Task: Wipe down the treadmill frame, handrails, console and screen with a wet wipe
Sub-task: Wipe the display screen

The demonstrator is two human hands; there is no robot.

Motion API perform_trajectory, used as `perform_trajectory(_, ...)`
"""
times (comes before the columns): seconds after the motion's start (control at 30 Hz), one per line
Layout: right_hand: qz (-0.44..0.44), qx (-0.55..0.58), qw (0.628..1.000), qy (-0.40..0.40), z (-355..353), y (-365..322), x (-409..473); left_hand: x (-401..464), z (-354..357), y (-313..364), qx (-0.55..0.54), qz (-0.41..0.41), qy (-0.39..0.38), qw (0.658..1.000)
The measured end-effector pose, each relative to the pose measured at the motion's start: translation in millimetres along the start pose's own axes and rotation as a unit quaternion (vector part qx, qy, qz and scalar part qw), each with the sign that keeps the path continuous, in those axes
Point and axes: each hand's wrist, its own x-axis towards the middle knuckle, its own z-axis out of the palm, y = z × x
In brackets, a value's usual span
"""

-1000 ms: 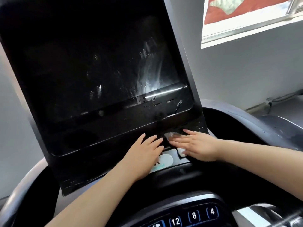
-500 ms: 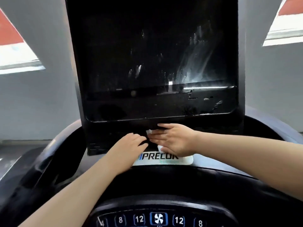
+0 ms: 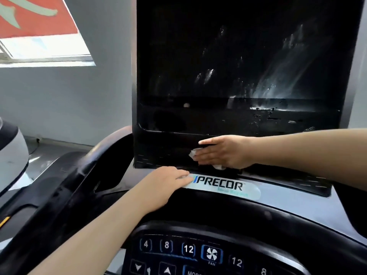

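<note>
The right hand (image 3: 222, 150) lies flat, fingers straight and together, pressing a crumpled white wet wipe (image 3: 195, 152) against the black lower bezel of the treadmill's tall dark screen (image 3: 238, 56); bits of the wipe show at the fingertips and under the palm's lower edge. The left hand (image 3: 168, 181) rests palm down with fingers straight, holding nothing, on the grey console ledge (image 3: 297, 197) just below the screen, its fingertips touching the left end of a pale oval label (image 3: 224, 187) that reads "PRECOR" in black letters with blue slashes before it; a smaller teal line beneath is too blurred to read. The glass of the screen carries wet streaks and droplets, thickest toward its lower right. Nearer the camera, a black curved keypad (image 3: 188, 253) shows lit keys marked 4, 8, 12, a fan symbol captioned "FAN", then 12 and 8, with arrow keys below. At left are a curved dark handrail (image 3: 65, 175), a grey wall (image 3: 59, 104) and a window (image 3: 39, 46).
</note>
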Motion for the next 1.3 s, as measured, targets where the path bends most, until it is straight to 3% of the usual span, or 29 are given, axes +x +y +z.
perform_trajectory(0.13,0.020,0.008,0.999,0.033,12,3,-13,4,3,-4,0.015,0.000,-0.008,1.000)
perform_trajectory(0.23,0.000,-0.008,1.000,0.006,14,0,-16,4,4,-6,0.022,0.011,-0.012,1.000)
perform_trajectory(0.3,0.020,-0.018,0.999,0.038,14,-5,-16,5,4,-8,0.037,0.017,-0.013,0.999)
perform_trajectory(0.43,0.077,0.099,0.988,0.090,17,-18,-25,7,5,-10,0.041,0.030,-0.018,0.999)
perform_trajectory(0.7,0.178,0.207,0.960,0.069,19,-50,-94,17,-3,-11,0.030,0.055,-0.016,0.998)
perform_trajectory(0.93,0.175,0.294,0.936,0.085,-3,-44,-44,18,-3,-12,-0.010,0.088,0.049,0.995)
perform_trajectory(1.0,0.168,0.330,0.925,0.084,-13,-37,-24,17,-3,-12,-0.008,0.086,0.045,0.995)
perform_trajectory(1.13,0.124,0.340,0.932,0.006,-28,-21,11,14,-4,-10,-0.012,0.083,0.036,0.996)
perform_trajectory(1.3,0.102,0.368,0.924,0.006,-32,-19,9,9,0,-11,-0.024,0.078,0.031,0.996)
